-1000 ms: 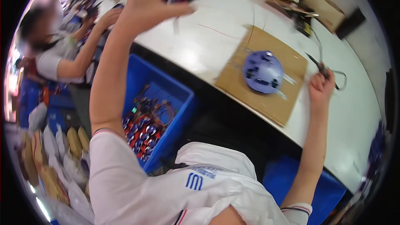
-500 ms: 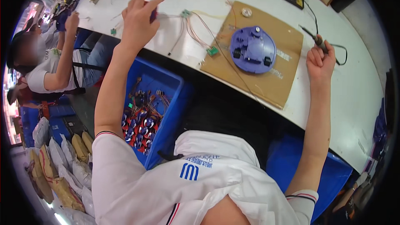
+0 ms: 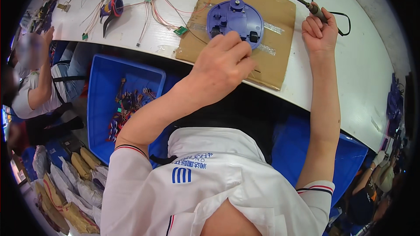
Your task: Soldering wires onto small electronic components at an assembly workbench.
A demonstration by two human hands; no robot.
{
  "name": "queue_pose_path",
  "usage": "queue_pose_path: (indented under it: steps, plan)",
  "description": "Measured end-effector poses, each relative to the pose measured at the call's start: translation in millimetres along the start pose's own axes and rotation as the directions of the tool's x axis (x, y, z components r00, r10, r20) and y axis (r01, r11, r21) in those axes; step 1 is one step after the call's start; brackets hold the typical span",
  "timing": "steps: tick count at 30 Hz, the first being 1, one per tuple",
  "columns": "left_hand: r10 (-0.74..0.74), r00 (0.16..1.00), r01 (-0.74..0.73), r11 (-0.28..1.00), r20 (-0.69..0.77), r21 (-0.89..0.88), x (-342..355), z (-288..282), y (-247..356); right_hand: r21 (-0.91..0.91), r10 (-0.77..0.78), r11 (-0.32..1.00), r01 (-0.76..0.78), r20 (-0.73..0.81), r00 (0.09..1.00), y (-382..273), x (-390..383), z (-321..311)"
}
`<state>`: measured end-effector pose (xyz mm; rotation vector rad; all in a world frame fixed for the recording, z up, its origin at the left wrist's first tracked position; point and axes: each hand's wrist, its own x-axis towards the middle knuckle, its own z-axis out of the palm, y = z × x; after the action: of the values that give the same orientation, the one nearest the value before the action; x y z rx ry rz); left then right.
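A round purple plastic part (image 3: 235, 17) lies on a brown cardboard sheet (image 3: 280, 13) on the white table. My left hand (image 3: 223, 67) hovers just in front of it, fingers curled and pinched on a thin dark wire. Farther right, my right hand (image 3: 320, 32) is shut on a soldering iron (image 3: 306, 3), whose tip points left over the cardboard. Thin red, yellow and white wires with small green boards (image 3: 180, 30) trail left from the purple part.
A blue bin (image 3: 100, 105) with wired parts sits under the table at my left. Another blue bin (image 3: 350, 157) is at right. A person in a white shirt (image 3: 30, 91) sits at far left. Bagged goods (image 3: 65, 183) lie on the floor.
My left hand came down from the far left of the table to just in front of the purple part. My right hand stays on the soldering iron.
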<state>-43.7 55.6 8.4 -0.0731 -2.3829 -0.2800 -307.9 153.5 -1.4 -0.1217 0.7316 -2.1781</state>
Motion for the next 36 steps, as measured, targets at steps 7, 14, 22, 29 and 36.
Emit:
queue_pose_path:
  steps: [7, 14, 22, 29, 36]
  plan:
    - [0.087, 0.947, -0.150, 0.971, 0.310, 0.188, 16, -1, 14, -0.012, -0.002, 1.000, 0.003, 0.044, 0.999, -3, -2, -4]
    - [0.093, 0.946, -0.178, 0.949, 0.310, 0.259, 11, 16, 9, -0.080, -0.052, 0.995, 0.053, 0.018, 0.999, 2, -7, 5]
    - [-0.035, 0.999, 0.036, 0.999, 0.041, -0.030, -4, 4, 1, -0.083, 0.005, 0.997, 0.001, 0.063, 0.998, 5, -11, 10]
    - [-0.064, 0.996, 0.070, 0.994, 0.069, -0.089, -3, 8, -1, -0.089, -0.036, 0.995, 0.039, 0.034, 0.999, 8, -12, 12]
    - [-0.036, 0.959, 0.022, 0.998, 0.282, 0.050, 8, 5, 8, -0.102, -0.008, 0.995, 0.014, 0.066, 0.998, 11, -15, 17]
